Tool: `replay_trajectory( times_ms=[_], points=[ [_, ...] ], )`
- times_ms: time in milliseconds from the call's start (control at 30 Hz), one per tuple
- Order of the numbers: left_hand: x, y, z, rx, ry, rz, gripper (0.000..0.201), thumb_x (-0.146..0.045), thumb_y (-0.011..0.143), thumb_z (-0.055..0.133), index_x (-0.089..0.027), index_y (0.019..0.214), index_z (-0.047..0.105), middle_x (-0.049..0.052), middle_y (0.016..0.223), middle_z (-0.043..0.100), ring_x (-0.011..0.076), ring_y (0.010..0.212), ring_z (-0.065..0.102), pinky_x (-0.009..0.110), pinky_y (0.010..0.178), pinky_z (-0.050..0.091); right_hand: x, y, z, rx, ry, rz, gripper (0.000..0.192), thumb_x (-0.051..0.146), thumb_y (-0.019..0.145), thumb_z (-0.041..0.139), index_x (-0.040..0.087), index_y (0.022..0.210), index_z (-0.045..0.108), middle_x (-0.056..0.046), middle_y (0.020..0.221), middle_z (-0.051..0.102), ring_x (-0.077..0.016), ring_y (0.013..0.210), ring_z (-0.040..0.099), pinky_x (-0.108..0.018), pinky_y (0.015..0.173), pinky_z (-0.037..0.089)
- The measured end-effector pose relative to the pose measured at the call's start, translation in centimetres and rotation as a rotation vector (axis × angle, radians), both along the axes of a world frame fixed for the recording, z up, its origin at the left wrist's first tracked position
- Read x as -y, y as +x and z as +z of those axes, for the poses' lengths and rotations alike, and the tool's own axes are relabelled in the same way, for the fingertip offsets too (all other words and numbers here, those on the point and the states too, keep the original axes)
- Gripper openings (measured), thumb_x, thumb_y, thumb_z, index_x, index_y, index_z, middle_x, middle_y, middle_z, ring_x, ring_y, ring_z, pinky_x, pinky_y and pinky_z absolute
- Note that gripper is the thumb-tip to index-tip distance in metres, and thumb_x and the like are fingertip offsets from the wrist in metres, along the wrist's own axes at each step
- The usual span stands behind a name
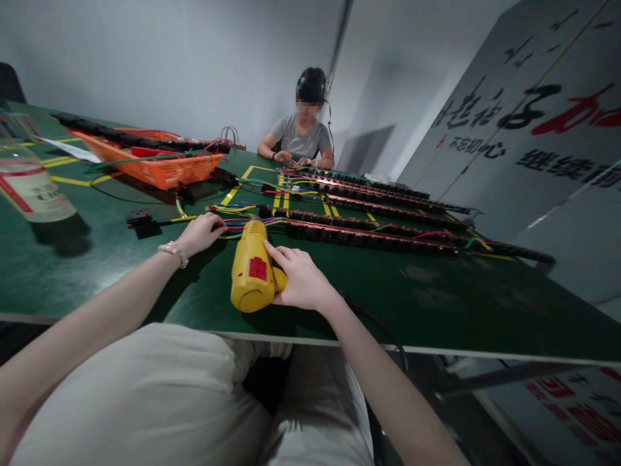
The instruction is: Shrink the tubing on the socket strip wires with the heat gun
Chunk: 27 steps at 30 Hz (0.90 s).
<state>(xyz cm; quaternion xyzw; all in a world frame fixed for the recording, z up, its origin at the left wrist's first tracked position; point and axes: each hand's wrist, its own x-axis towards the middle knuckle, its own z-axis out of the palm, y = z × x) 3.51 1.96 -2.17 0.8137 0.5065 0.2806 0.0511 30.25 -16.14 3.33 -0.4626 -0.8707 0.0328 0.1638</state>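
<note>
My right hand (299, 279) grips the handle of a yellow heat gun (251, 265) with a red label, which lies on the green table (436, 291) with its nozzle pointing away from me. Just beyond the nozzle lies a bundle of coloured wires (237, 213). My left hand (201, 232), with a bead bracelet on the wrist, rests on those wires with its fingers curled over them. The wires lead into a long black and copper terminal strip (369, 238).
More long strips (388, 197) lie in rows at the far right. An orange basket (155, 165) holding strips sits at the far left, a clear bottle (29, 184) near the left edge. A person sits across the table working on wires. A black cord (378, 323) hangs off the near edge.
</note>
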Motion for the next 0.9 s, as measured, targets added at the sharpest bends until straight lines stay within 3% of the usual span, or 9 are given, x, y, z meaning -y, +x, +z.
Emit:
replay_trajectory(
  times_ms=[333,733,900],
  points=[
    [0.7,0.2,1.0,0.149,-0.057,0.089,0.032,-0.038,0.083,0.045,-0.016,0.093,0.067,0.011,0.099,0.069,0.0257,0.092,0.062,0.035,0.084,0.049,0.1,-3.0,0.0,-0.015,0.040,0.071,0.103,0.047,0.068,0.073,0.018,0.153,0.023,-0.015,0.138,0.047,-0.0293,0.119,0.044,-0.044,0.104,0.029],
    [1.8,0.7,1.8,0.202,-0.031,0.132,0.026,-0.033,0.083,0.048,-0.014,0.091,0.064,0.013,0.103,0.067,0.0229,0.091,0.062,0.033,0.084,0.050,-0.5,-1.9,0.3,-0.021,-0.018,0.131,0.107,0.053,0.065,0.076,0.020,0.153,0.025,-0.013,0.137,0.051,-0.0292,0.117,0.049,-0.042,0.101,0.033],
    [1.8,0.5,1.4,0.232,-0.096,0.145,0.032,-0.038,0.082,0.048,-0.014,0.096,0.064,0.011,0.095,0.069,0.0210,0.078,0.065,0.031,0.072,0.052,-0.3,-0.8,0.3,-0.023,-0.029,0.109,0.108,0.054,0.064,0.077,0.020,0.153,0.026,-0.013,0.138,0.051,-0.0295,0.119,0.048,-0.043,0.102,0.032]
  ],
)
